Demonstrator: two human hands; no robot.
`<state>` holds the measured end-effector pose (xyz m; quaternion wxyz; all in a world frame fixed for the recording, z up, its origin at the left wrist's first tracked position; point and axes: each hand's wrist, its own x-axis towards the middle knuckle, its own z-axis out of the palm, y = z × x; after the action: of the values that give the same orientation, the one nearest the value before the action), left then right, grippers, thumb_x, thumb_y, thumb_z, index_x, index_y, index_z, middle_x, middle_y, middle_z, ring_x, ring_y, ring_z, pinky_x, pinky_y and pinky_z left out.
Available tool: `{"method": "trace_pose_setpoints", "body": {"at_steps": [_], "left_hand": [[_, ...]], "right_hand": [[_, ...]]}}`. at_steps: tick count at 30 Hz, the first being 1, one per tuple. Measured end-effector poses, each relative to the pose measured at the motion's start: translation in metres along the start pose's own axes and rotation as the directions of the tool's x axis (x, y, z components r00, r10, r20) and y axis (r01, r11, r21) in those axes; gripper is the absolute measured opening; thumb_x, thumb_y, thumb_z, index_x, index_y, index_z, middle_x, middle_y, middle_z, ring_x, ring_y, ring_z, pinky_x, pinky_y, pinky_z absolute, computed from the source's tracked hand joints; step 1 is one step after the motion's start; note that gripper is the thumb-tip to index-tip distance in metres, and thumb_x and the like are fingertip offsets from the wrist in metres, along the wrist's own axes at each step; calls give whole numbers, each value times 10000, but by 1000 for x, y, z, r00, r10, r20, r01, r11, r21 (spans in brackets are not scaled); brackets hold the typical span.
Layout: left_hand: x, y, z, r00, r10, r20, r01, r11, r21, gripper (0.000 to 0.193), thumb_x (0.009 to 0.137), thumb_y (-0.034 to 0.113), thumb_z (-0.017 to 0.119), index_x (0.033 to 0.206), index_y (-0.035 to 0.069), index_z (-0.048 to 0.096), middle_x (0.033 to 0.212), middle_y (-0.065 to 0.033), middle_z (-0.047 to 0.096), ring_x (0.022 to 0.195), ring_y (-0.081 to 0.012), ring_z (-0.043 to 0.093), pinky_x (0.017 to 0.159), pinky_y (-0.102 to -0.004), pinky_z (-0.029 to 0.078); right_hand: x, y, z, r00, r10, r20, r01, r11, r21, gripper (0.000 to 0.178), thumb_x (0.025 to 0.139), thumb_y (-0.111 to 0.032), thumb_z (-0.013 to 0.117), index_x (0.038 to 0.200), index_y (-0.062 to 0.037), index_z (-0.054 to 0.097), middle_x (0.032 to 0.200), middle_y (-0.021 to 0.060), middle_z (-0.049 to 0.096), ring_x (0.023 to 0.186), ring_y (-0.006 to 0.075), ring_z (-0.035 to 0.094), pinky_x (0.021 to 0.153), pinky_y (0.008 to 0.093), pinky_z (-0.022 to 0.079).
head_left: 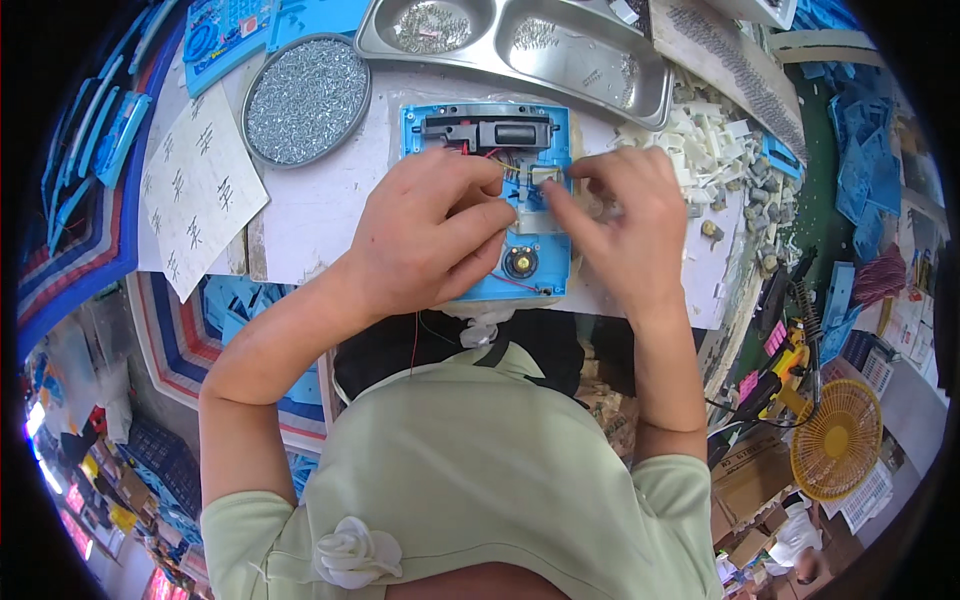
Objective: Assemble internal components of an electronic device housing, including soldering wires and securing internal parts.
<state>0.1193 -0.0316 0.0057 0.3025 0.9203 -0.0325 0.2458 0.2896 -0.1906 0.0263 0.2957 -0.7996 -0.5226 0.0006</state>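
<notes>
A blue plastic casing (556,262) lies on the table in front of me with its inside facing up. It holds a black mechanism (490,132) along its far side, thin wires in the middle and a small round speaker (520,262) at the near side. My left hand (435,230) reaches over the casing's left half, its fingers curled in a pinch above the wires; what they grip is hidden. At the casing's right edge is my right hand (640,215), thumb and forefinger apart, the thumb tip close to a small pale part inside.
A round tray (254,141) of small screws stands far left beside a marked paper sheet (200,190). A metal compartment tray (648,92) with small parts and springs sits behind the casing. White plastic parts (705,150) are heaped at right, near a yellow fan (836,440).
</notes>
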Motion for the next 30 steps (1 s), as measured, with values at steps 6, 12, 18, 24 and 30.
{"method": "trace_pose_setpoints", "body": {"at_steps": [6,12,18,24,30], "left_hand": [[16,6,8,999,-25,-21,28,988,150,363,732,150,776,1089,107,731,1112,-61,612,989,-268,574,914,-431,402],[17,7,13,999,-39,32,30,973,227,370,752,192,761,1111,107,736,1124,-47,600,1039,-260,544,976,-454,340],[13,6,17,999,-46,13,42,975,218,357,749,177,757,1097,97,731,1124,-49,599,1034,-257,550,965,-452,342],[14,5,18,999,-32,9,29,979,204,344,746,174,757,1079,93,722,1124,-57,600,1033,-258,559,959,-455,345],[11,5,19,999,-38,-1,37,970,240,333,736,174,757,1058,101,717,1124,-38,602,1035,-248,558,965,-451,332]], "right_hand": [[11,-11,-3,991,29,134,-6,986,-169,165,776,-208,777,774,-59,707,686,86,646,732,299,607,631,430,503],[17,13,-9,879,369,303,-410,908,81,171,784,-181,742,785,-11,720,697,145,689,666,324,671,655,417,539],[16,-4,-14,939,238,248,-265,961,80,148,771,-167,736,764,-20,721,694,146,690,666,325,680,661,428,543],[16,-4,-3,938,246,245,-268,962,58,121,740,-153,733,713,-42,691,657,134,658,676,332,652,634,461,522],[13,-11,3,960,214,179,-203,976,-74,174,729,-178,738,691,-26,662,663,150,662,678,355,661,633,474,521]]}}
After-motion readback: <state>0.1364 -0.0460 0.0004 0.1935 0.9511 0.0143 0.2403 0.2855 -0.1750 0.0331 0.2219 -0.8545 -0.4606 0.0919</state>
